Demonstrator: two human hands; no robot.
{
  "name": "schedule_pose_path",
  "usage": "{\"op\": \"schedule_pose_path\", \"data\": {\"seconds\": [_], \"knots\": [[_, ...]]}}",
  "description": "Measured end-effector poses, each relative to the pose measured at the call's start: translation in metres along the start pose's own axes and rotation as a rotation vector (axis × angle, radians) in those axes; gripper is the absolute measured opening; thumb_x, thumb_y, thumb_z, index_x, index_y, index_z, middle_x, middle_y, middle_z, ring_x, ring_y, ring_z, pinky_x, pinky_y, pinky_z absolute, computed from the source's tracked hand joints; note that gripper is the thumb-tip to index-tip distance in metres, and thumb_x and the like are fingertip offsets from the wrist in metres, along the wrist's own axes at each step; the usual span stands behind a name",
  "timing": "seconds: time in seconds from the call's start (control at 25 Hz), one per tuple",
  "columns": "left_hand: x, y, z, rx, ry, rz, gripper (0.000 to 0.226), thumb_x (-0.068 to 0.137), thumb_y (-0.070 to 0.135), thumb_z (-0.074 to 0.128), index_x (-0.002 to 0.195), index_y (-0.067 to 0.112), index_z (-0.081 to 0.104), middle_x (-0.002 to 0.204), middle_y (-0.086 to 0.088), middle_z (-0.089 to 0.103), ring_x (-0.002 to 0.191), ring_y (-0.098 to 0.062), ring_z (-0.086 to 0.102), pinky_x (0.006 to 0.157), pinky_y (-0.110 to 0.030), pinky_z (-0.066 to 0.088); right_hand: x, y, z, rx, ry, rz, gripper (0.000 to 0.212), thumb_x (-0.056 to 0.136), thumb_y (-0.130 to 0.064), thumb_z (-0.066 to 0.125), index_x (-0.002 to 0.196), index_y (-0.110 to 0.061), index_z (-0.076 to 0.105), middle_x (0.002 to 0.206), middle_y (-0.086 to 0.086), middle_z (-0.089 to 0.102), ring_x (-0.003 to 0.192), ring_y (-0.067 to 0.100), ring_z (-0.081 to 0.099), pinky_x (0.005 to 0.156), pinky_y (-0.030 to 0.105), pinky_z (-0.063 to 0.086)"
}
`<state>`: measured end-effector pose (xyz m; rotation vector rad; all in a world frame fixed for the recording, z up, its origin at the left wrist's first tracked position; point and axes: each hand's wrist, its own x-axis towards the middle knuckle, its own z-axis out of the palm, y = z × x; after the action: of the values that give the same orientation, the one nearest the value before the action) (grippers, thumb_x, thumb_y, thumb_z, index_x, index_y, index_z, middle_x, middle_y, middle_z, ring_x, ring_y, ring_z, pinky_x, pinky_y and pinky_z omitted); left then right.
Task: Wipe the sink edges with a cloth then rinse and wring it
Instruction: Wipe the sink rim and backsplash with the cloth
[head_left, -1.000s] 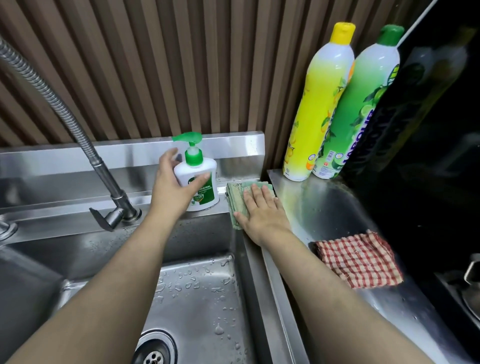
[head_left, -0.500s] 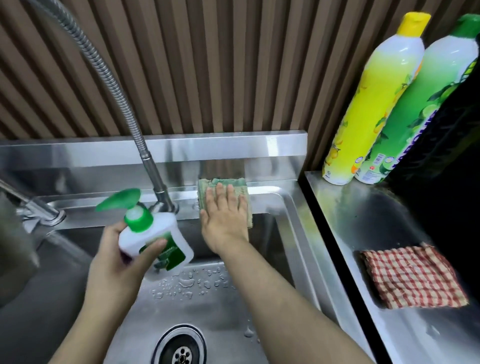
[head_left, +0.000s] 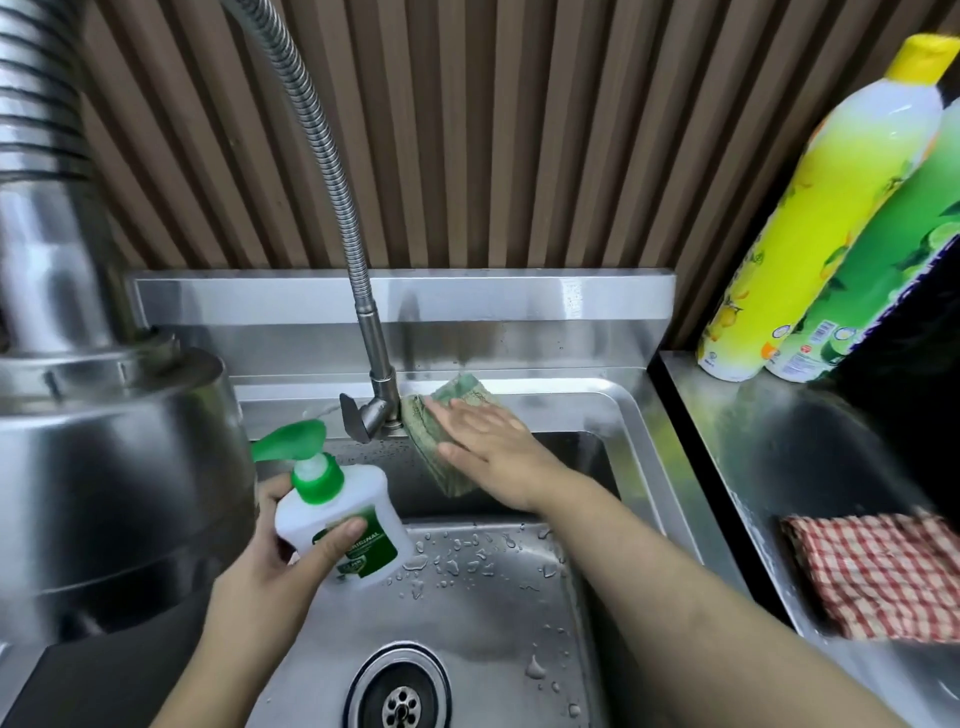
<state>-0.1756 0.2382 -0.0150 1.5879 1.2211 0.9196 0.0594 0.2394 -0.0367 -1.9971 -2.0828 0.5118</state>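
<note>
At centre frame, draped over the back edge (head_left: 561, 410) of the sink: the folded green cloth (head_left: 462, 392), upper part on the ledge, lower part hanging down the inner wall. Butts with its left fold against the base of the faucet (head_left: 382, 402), so no room that way. To its right, bare steel ledge as far as the rounded corner.

Pinned there by the right hand (head_left: 493, 447), palm down, fingers (head_left: 467, 415) straight and slightly spread, pressing flat rather than grasping.

Down-left of the cloth, above the basin and off the ledge: a white soap bottle (head_left: 337, 519) with a green pump, tilted. Grasped by the left hand (head_left: 270, 566), fingers curled round the body, thumb across the label. Near the faucet lever, pump head just below it; cannot tell whether touching.

Beneath both hands, the wet basin (head_left: 493, 613) with scattered drops, and the drain (head_left: 400, 696) at bottom centre.

At far left, crowding that side of the sink, a large steel vessel (head_left: 104, 441), blurred.

At right, past the sink's side rim, a steel surface (head_left: 779, 441) carrying a red checked cloth (head_left: 878, 571) near the frame's right edge. At upper right, a yellow bottle (head_left: 831, 208) and a green bottle (head_left: 893, 270), side by side against the slatted brown wall (head_left: 519, 130).

Arching from top centre down to the faucet, a ribbed metal hose (head_left: 322, 130).
</note>
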Motion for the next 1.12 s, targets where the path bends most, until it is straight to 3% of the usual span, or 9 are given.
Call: {"op": "schedule_pose_path", "data": {"seconds": [0.16, 0.24, 0.36, 0.56, 0.64, 0.72, 0.88, 1.0, 1.12], "knots": [[0.007, 0.005, 0.012, 0.000, -0.064, 0.079, 0.046, 0.069, 0.008, 0.077, 0.090, 0.038, 0.050, 0.080, 0.032, 0.064, 0.064, 0.009, 0.056, 0.055, -0.004, 0.042, 0.019, -0.012, 0.010, -0.180, 0.079, 0.092, 0.054, 0.100, -0.045, 0.017, 0.150, -0.030, 0.001, 0.159, -0.010, -0.001, 0.144, 0.008, -0.009, 0.114, 0.033, -0.013], [0.007, 0.007, 0.022, -0.008, -0.080, 0.087, 0.044, 0.068, 0.012, 0.080, 0.091, 0.038, 0.052, 0.082, 0.029, 0.064, 0.063, 0.007, 0.056, 0.053, -0.006, 0.042, 0.022, -0.012, 0.011, -0.214, 0.066, 0.105, 0.055, 0.099, -0.047, 0.016, 0.150, -0.030, 0.002, 0.158, -0.012, -0.001, 0.144, 0.008, -0.009, 0.116, 0.035, -0.010], [0.006, 0.011, 0.034, -0.063, -0.082, 0.081, 0.043, 0.055, 0.041, 0.079, 0.090, 0.050, 0.054, 0.084, 0.025, 0.065, 0.065, 0.004, 0.056, 0.056, -0.010, 0.045, 0.007, 0.017, -0.006, -0.165, 0.024, 0.161, 0.055, 0.099, -0.049, 0.014, 0.149, -0.031, 0.001, 0.157, -0.015, -0.005, 0.144, 0.007, -0.009, 0.115, 0.034, -0.008], [0.004, 0.006, 0.036, -0.045, -0.110, 0.082, 0.045, 0.055, 0.043, 0.080, 0.091, 0.049, 0.053, 0.085, 0.022, 0.067, 0.065, 0.002, 0.057, 0.057, -0.012, 0.045, -0.026, 0.041, -0.010, -0.228, 0.095, 0.689, 0.055, 0.099, -0.042, 0.008, 0.149, -0.024, -0.005, 0.158, -0.007, -0.013, 0.145, 0.020, -0.012, 0.117, 0.044, -0.006], [0.002, 0.000, 0.030, -0.025, -0.090, 0.089, 0.044, 0.063, 0.025, 0.084, 0.090, 0.042, 0.054, 0.084, 0.022, 0.066, 0.063, 0.003, 0.056, 0.054, -0.009, 0.043, 0.000, 0.006, 0.003, -0.202, 0.123, 0.615, 0.055, 0.099, -0.039, 0.007, 0.149, -0.022, -0.008, 0.158, -0.003, -0.014, 0.144, 0.025, -0.016, 0.114, 0.048, -0.011], [0.000, -0.004, 0.025, 0.007, -0.083, 0.097, 0.044, 0.066, 0.011, 0.080, 0.089, 0.038, 0.053, 0.083, 0.025, 0.065, 0.061, 0.005, 0.055, 0.052, -0.004, 0.041, 0.030, -0.029, 0.017, -0.180, 0.105, 0.373, 0.055, 0.100, -0.037, 0.012, 0.150, -0.022, -0.006, 0.159, -0.002, -0.010, 0.144, 0.025, -0.016, 0.112, 0.047, -0.015], [0.000, -0.003, 0.031, 0.001, -0.070, 0.108, 0.044, 0.069, 0.006, 0.077, 0.089, 0.036, 0.051, 0.078, 0.031, 0.064, 0.061, 0.008, 0.055, 0.052, -0.003, 0.041, 0.032, -0.016, 0.006, -0.269, 0.051, 0.178, 0.056, 0.099, -0.048, 0.011, 0.149, -0.028, -0.005, 0.158, -0.009, -0.010, 0.144, 0.018, -0.016, 0.117, 0.045, -0.004], [0.001, 0.003, 0.042, -0.046, -0.085, 0.096, 0.043, 0.069, 0.010, 0.077, 0.089, 0.039, 0.053, 0.076, 0.030, 0.064, 0.061, 0.008, 0.055, 0.054, -0.004, 0.041, -0.008, 0.034, -0.008, -0.296, 0.089, 0.387, 0.058, 0.098, -0.051, 0.009, 0.149, -0.029, -0.006, 0.158, -0.009, -0.011, 0.145, 0.018, -0.012, 0.115, 0.048, 0.006], [-0.002, 0.008, 0.052, -0.129, -0.129, 0.056, 0.044, 0.057, 0.036, 0.084, 0.089, 0.047, 0.056, 0.084, 0.021, 0.068, 0.068, 0.001, 0.058, 0.063, -0.013, 0.047, -0.039, 0.066, -0.025, -0.336, 0.102, 0.675, 0.057, 0.097, -0.050, 0.005, 0.149, -0.030, -0.006, 0.158, -0.011, -0.010, 0.145, 0.022, -0.011, 0.113, 0.055, -0.009]]}}
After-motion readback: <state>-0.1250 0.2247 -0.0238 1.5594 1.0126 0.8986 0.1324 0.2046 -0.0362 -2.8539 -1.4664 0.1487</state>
